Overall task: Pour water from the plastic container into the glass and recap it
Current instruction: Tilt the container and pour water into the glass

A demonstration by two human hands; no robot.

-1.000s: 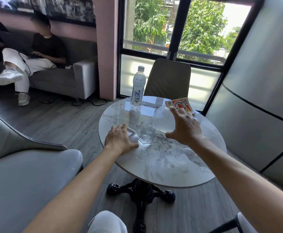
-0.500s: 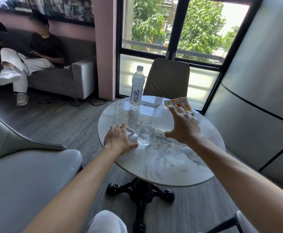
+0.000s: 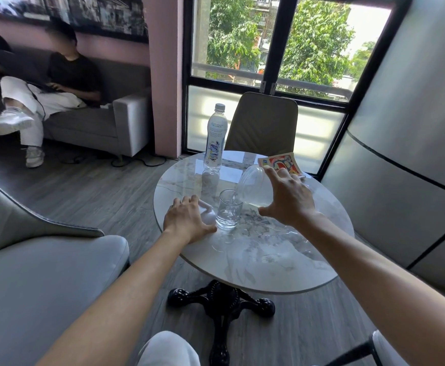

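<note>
Pouring now: right hand [image 3: 288,198] has tipped the gripped container [image 3: 254,188] further, stream entering glass [image 3: 228,212] below; left hand [image 3: 187,220] flat on lid [image 3: 208,211].

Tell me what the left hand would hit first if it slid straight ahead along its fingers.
Probably nothing near: the left hand points past the clear drinking glass, toward the far labelled plastic water bottle; depth unclear.

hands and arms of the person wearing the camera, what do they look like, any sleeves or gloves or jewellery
Both the left hand and the right hand are bare, with no gloves, and no rings show on the visible fingers. Both forearms are uncovered as far as the frame shows, with no sleeve edge in view. No watch or bracelet shows on either wrist. White trousers show at the bottom of the view.
</note>
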